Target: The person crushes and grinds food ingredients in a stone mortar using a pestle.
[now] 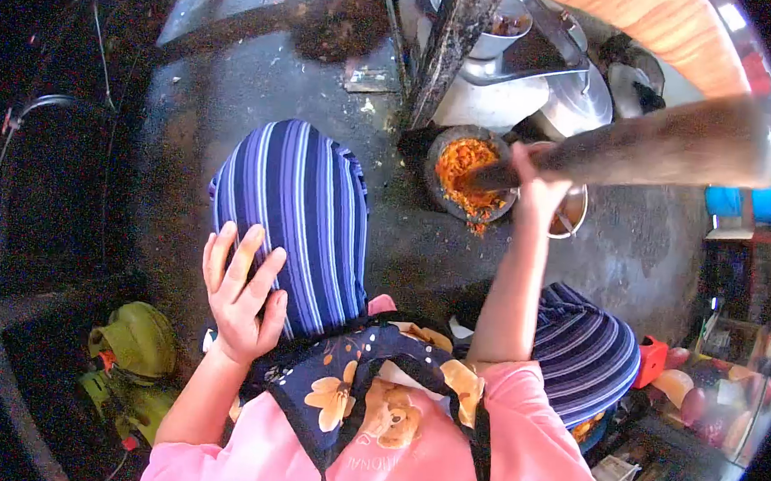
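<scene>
My left hand [241, 288] lies flat with spread fingers on my knee, which is covered by blue striped cloth [303, 208]. My right hand [536, 190] grips a long wooden pestle [651, 152] that slants up to the right. The pestle's lower end is inside a stone mortar [438, 150] on the ground, which holds orange crushed mash [464, 170]. Some mash has spilled by the mortar's near rim.
Metal bowls [499, 25] and a pot lid [579, 98] stand behind the mortar beside a dark wooden post [448, 48]. A small cup [570, 216] sits right of the mortar. A green object [132, 348] lies at the lower left. Red and pink items [688, 387] crowd the right edge.
</scene>
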`<state>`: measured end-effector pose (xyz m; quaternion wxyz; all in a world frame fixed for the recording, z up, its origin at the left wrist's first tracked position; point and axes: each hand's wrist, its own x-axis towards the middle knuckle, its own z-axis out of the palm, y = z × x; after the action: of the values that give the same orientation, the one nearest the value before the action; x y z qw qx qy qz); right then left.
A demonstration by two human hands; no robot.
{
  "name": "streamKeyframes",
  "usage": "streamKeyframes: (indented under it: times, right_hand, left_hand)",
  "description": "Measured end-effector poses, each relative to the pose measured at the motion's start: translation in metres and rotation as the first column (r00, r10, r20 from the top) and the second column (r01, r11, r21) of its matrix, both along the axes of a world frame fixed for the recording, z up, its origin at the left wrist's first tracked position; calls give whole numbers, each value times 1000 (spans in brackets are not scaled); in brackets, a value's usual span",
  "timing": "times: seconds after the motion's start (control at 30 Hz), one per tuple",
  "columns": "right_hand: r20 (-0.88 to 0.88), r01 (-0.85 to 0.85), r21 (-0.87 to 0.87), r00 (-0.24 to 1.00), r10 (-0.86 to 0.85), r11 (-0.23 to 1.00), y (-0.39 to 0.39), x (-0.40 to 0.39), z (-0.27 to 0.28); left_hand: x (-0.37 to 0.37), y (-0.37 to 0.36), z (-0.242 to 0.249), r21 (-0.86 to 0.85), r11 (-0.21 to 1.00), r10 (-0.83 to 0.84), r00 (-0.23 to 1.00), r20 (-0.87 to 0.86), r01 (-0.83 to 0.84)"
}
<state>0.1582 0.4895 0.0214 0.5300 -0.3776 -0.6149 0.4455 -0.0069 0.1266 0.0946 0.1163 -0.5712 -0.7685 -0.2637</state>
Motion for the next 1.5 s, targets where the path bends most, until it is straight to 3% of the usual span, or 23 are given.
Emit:
streamKeyframes:
  times: [0.13,0.2,0.27,0.3,0.33,0.4,0.57,0.63,0.73,0.77,0.8,0.83,0.87,0.97,1.03,1.1,1.17,1.23,1.27,1.3,1.37,1.47,1.5]
  right_hand:
    - [-67,-20,45,997,23,999,-6,7,67]
    - [30,53,112,998,-57,992,8,7,24]
    - [27,165,-44,986,-164,985,4,-5,-42]
    - [30,54,-71,998,-52,996,17,4,-116]
    - [-31,79,-98,996,-83,992,11,3,-113]
    - [-124,98,-118,986,-113,988,4,5,-97]
    - [-156,63,17,986,-59,998,6,18,46]
    - [-137,100,61,986,-91,993,11,20,45]
    - [-103,157,-188,978,-179,969,6,3,-34]
    - [120,127,-114,986,-113,985,24,9,-108]
    - [-155,47,-157,985,-72,986,4,10,-107]
    - [-27,70,-204,997,-77,977,-1,12,-97]
    - [-83,69,-261,992,-93,963,-6,10,-78]
    - [-147,85,-66,985,-94,994,13,17,-24]
    - [-341,-66,-99,940,28,993,1,13,36]
    - [-299,-145,-86,948,113,986,9,18,38]
    - [-171,-50,-79,985,36,996,13,14,1]
    - [-201,-50,-90,979,31,995,30,1,-107]
    - [-146,-4,68,989,13,998,31,5,-136]
    - [-224,-67,-117,974,40,991,19,5,-130]
    - [-215,11,-176,975,-49,984,-3,2,-83]
    - [-208,6,-46,978,-15,999,4,8,-7]
    - [-191,16,-31,981,-22,999,-3,11,32]
  left_hand:
    - [-5,7,1,-2,1000,2,1000,-8,-2]
    - [-4,8,5,-7,1000,2,1000,-14,-2]
    - [1,8,1,21,1000,15,1000,1,-15]
    - [2,6,-1,22,1000,10,1000,-6,-10]
    - [2,5,-3,17,1000,-1,1000,-7,1]
    - [7,-2,-5,-2,1000,-15,1000,-3,15]
    - [1,14,6,-24,999,39,999,38,-39]
    - [-2,18,9,-41,998,56,998,27,-55]
    - [-10,28,16,-29,993,120,988,97,-118]
    - [-15,34,22,-1,992,128,982,136,-129]
    - [-21,38,25,20,990,133,976,171,-139]
    - [-28,42,25,-16,984,180,969,171,-180]
    - [-35,47,29,-9,983,179,946,270,-184]
    - [-61,67,33,-53,973,227,894,385,-224]
    - [-81,80,33,-156,959,285,818,500,-238]
    - [-103,95,27,-239,954,294,731,616,-182]
    - [-116,108,20,-276,951,295,673,679,-139]
    - [-120,117,19,-302,949,292,609,737,-91]
    - [-120,119,19,-323,941,314,627,712,-105]
    - [-123,122,21,-339,932,336,646,685,-126]
    - [-125,122,14,-369,918,367,659,656,-144]
    - [-143,127,-4,-407,905,400,582,708,-127]
    - [-161,126,-19,-391,914,160,785,599,112]
